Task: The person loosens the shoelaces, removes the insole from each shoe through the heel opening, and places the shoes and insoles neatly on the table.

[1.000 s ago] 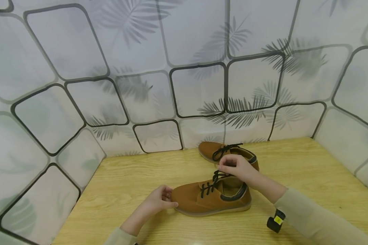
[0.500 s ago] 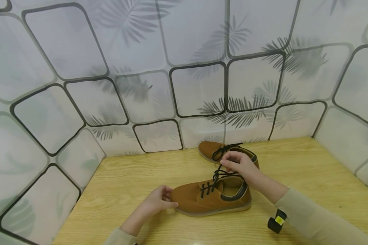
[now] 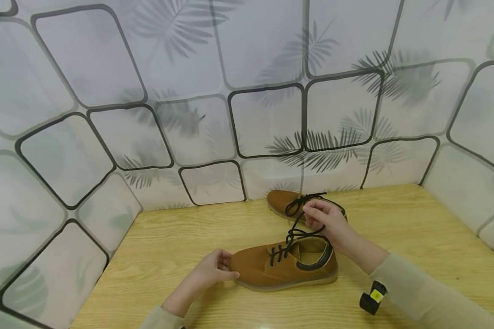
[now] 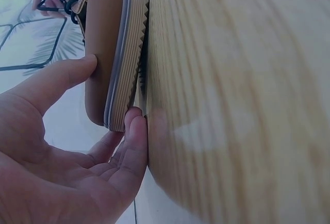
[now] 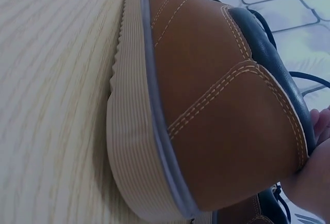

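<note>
A brown lace-up shoe [image 3: 263, 267] lies on its sole, toe to the left, in the head view. My left hand [image 3: 210, 270] grips its toe; the left wrist view has the thumb [image 4: 77, 72] on the leather upper and fingers at the sole's front edge. Over the shoe's opening, my right hand [image 3: 331, 226] pinches a black shoelace [image 3: 297, 220] of this shoe and draws it up and back. The right wrist view is filled mostly by the shoe's heel [image 5: 232, 141], with only part of that hand at the right edge.
A matching second shoe [image 3: 280, 202] stands behind, against the back, partly covered by the right hand. Wood-grain table surface [image 3: 177, 237] extends on both sides. Patterned curtain-like sheeting [image 3: 267, 123] encloses the back and sides. A black wrist device [image 3: 372, 297] hangs at the right sleeve.
My right hand has moved slightly right and back, pulling the lace out longer and tauter. The left hand and the near shoe have stayed in place.
</note>
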Available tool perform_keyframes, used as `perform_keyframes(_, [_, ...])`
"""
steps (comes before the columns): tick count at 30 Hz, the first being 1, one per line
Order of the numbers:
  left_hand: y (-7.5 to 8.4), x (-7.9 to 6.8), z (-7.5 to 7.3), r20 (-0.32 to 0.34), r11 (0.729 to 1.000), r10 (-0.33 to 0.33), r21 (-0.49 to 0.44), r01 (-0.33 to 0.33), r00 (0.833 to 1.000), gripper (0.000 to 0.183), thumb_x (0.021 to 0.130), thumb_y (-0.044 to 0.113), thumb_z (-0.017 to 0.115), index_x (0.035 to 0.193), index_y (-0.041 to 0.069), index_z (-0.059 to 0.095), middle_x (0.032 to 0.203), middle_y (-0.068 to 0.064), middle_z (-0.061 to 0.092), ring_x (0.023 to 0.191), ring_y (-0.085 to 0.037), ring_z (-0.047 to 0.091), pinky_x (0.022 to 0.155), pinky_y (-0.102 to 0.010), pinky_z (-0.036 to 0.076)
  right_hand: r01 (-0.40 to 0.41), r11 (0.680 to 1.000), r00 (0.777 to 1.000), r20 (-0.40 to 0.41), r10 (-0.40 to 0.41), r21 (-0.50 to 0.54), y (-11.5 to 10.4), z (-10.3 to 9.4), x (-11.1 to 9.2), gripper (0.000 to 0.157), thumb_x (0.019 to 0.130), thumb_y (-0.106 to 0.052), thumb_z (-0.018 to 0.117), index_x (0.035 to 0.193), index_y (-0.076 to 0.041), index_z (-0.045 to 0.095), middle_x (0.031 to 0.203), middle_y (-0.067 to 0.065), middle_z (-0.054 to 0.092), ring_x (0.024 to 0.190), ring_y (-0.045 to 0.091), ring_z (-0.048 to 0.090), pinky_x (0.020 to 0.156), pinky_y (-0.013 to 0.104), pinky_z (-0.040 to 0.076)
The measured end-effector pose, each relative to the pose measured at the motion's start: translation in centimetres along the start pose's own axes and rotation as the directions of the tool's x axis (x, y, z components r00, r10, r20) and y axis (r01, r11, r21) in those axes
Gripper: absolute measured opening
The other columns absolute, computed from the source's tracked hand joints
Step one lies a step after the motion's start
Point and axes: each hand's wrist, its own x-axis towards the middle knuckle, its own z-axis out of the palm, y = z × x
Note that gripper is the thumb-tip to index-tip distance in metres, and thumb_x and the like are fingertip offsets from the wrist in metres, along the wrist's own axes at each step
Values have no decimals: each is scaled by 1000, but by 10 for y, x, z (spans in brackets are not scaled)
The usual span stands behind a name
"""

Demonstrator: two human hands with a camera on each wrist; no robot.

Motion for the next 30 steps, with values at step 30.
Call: perform_keyframes(30, [-2, 1, -1, 18, 1000, 2, 2, -2, 1000, 53, 89, 3, 82, 132, -11, 55, 118, -18, 64, 101, -22, 61, 85, -34, 55, 58, 985, 998, 36, -53, -163, 2, 2, 6, 14, 107, -14, 62, 95, -17, 67, 80, -9, 62, 75, 10, 56, 71, 27, 49])
